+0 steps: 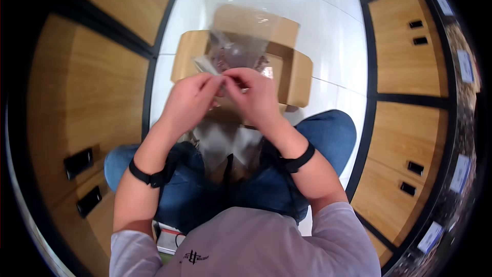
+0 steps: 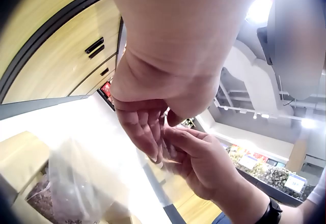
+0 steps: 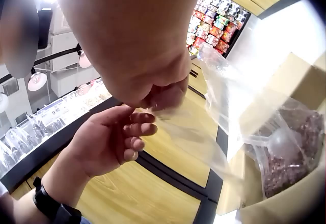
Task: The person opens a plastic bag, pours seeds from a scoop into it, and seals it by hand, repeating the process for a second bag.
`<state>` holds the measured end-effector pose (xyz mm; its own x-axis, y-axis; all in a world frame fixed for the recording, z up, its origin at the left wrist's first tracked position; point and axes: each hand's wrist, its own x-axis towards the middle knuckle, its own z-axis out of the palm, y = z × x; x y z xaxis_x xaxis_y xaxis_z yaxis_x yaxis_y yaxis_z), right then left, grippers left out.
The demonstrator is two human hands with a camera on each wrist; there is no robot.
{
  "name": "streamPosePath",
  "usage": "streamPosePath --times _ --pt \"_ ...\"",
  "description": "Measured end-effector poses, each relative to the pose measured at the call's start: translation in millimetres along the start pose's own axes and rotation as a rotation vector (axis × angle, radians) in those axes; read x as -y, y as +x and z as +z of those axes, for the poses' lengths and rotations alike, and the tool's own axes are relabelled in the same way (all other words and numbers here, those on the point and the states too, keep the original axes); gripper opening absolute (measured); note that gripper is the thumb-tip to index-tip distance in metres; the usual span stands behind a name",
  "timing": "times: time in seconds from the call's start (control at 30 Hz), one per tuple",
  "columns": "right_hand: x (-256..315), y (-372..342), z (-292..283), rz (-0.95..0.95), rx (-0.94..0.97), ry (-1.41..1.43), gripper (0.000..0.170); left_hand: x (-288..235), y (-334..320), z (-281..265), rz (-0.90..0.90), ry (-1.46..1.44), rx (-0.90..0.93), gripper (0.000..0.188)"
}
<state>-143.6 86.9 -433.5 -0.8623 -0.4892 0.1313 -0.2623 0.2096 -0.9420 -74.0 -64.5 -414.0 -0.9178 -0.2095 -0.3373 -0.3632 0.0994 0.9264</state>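
My left hand (image 1: 187, 100) and right hand (image 1: 259, 95) meet fingertip to fingertip over an open cardboard box (image 1: 300, 79). Both pinch a gathered part of a clear plastic bag (image 3: 219, 89), whose film stretches from the fingers down toward the box in the right wrist view. Inside the bag lie dark reddish-brown small pieces (image 3: 285, 175), with a rounded translucent thing (image 3: 284, 141) on top of them. The film right between the fingertips is mostly hidden by the fingers.
The box stands on a glossy white floor (image 1: 333, 56) in front of bent knees in jeans (image 1: 330, 133). Wooden cabinets (image 1: 87, 87) line the left side and drawers (image 1: 410, 138) the right. Shelves with price labels (image 1: 462, 172) run above the right drawers.
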Motion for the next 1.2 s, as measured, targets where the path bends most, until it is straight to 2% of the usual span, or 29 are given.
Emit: streamPosePath --times 0.03,0.1,0.13,0.17,0.2,0.23,0.3,0.33,0.4,0.43,0.5,0.53,0.6,0.67,0.73,0.9,0.93,0.97,1.0,1.07,1.13,1.2 --pt "-7.6 -0.8 0.7 0.113 0.047 0.088 0.012 1.8 -1.2 -2.6 0.009 0.110 0.039 0.041" --pt "-12.5 -0.8 -0.8 0.233 0.116 0.143 0.012 1.3 -4.3 2.8 -0.023 0.193 0.003 0.044" --pt "-13.5 -1.1 -1.3 0.291 0.133 0.246 0.013 7.2 -4.8 4.3 0.077 0.231 -0.029 0.046" --pt "-15.2 -0.8 -2.3 0.353 0.150 0.344 0.014 12.4 -3.9 7.9 0.089 0.219 -0.066 0.049" --pt "-19.3 0.0 -2.5 0.356 0.175 0.409 0.016 10.7 -4.3 8.3 0.080 0.211 -0.055 0.045" --pt "-17.3 -0.8 -2.0 0.438 0.172 0.538 0.017 9.3 -5.0 7.6 0.074 0.203 -0.040 0.042" --pt "-24.0 2.0 -5.1 0.564 0.192 0.627 0.013 12.0 -5.6 7.8 0.090 0.139 -0.028 0.040" --pt "-25.8 1.4 -5.2 0.561 0.205 0.629 0.013 14.4 -5.7 9.1 0.112 0.071 0.006 0.038" --pt "-27.0 0.4 -5.1 0.663 0.313 0.995 0.012 18.6 -4.8 13.1 0.105 0.015 0.016 0.037" --pt "-26.0 0.4 -3.6 0.661 0.320 0.994 0.012 19.4 -5.5 14.3 0.096 -0.044 0.038 0.036" --pt "-23.1 -2.0 0.7 0.600 0.437 1.183 0.016 20.0 -8.1 13.8 0.084 -0.078 0.055 0.038" --pt "-18.9 -2.2 1.9 0.601 0.438 1.182 0.016 20.2 -8.1 13.4 0.113 -0.044 0.036 0.039" --pt "-8.5 -0.7 3.1 0.762 0.298 1.245 0.017 20.9 -7.7 12.3 0.141 -0.013 0.018 0.039" --pt "-19.8 -0.5 8.4 0.753 0.249 1.191 0.016 21.1 -8.6 10.7 0.245 0.164 -0.028 0.040" --pt "-20.8 -0.7 11.6 0.744 0.204 1.139 0.016 15.1 -12.8 8.9 0.269 0.218 -0.061 0.038" --pt "-24.6 2.3 12.5 0.489 0.296 0.689 0.014 25.9 -15.5 7.7 0.333 0.276 -0.100 0.034" --pt "-24.4 3.4 11.5 0.493 0.297 0.689 0.014 25.3 -18.3 5.2 0.429 0.427 -0.093 0.033" --pt "-21.8 4.8 9.5 0.481 0.365 0.512 0.016 23.8 -20.6 3.6 0.524 0.578 -0.084 0.032" --pt "-17.9 6.0 8.5 0.466 0.430 0.336 0.019 22.3 -22.0 3.2 0.519 0.576 -0.081 0.032" --pt "-10.4 7.7 7.9 0.548 0.468 0.290 0.019 20.0 -23.7 2.6 0.335 0.570 0.007 0.031" --pt "-4.6 7.7 5.3 0.637 0.500 0.247 0.020 20.6 -25.8 1.3 0.329 0.602 0.056 0.030" --pt "-3.2 8.4 2.8 0.735 0.707 0.283 0.024 25.0 -27.1 2.8 0.324 0.634 0.106 0.030"
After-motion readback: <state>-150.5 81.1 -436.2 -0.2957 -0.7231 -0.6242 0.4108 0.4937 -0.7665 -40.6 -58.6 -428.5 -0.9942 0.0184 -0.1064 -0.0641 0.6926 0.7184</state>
